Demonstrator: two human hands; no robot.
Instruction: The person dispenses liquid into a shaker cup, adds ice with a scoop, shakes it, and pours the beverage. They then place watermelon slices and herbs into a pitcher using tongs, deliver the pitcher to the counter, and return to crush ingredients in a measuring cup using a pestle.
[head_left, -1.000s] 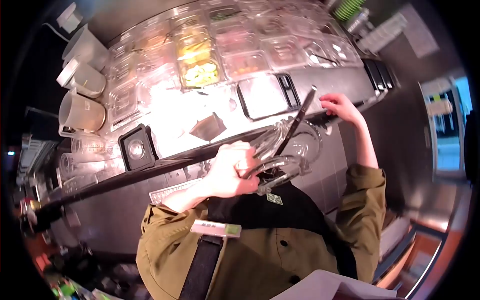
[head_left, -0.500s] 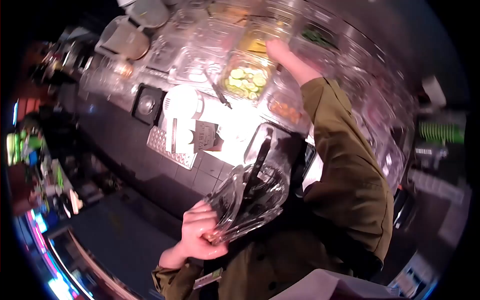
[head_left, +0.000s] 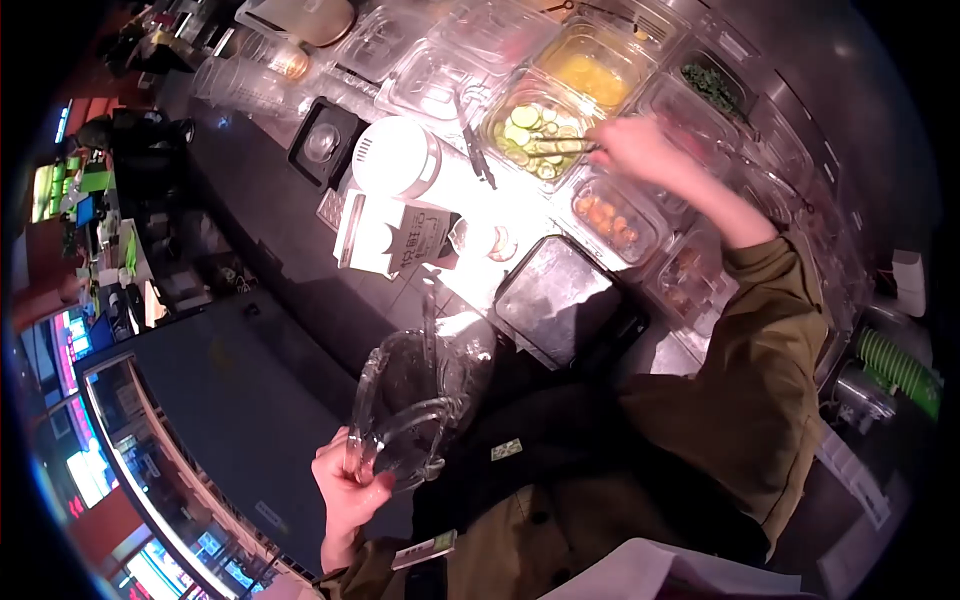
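Note:
My left hand (head_left: 345,480) is closed round the handle of a clear pitcher (head_left: 455,375), held low in front of my body. Whatever is inside the pitcher is hard to make out. Thin metal tongs (head_left: 565,146) are in my right hand (head_left: 640,150), which is closed on them. Their tips reach over a clear container (head_left: 500,112) of pale green round slices (head_left: 523,118). Behind it sits a container of yellow pieces (head_left: 595,78), and nearer me one with orange pieces (head_left: 608,218).
A black-rimmed tray (head_left: 555,290) lies on the counter near my body. Left of it are a white round device (head_left: 395,157) and a printed card box (head_left: 415,240). Dark leaves (head_left: 710,88) fill a container at the back right. Green stacked lids or cups (head_left: 895,370) stand far right.
My right hand has come from the yellow pieces to the green slices, and the tongs now show. The pitcher has shifted left and down with my left hand, uncovering the black-rimmed tray.

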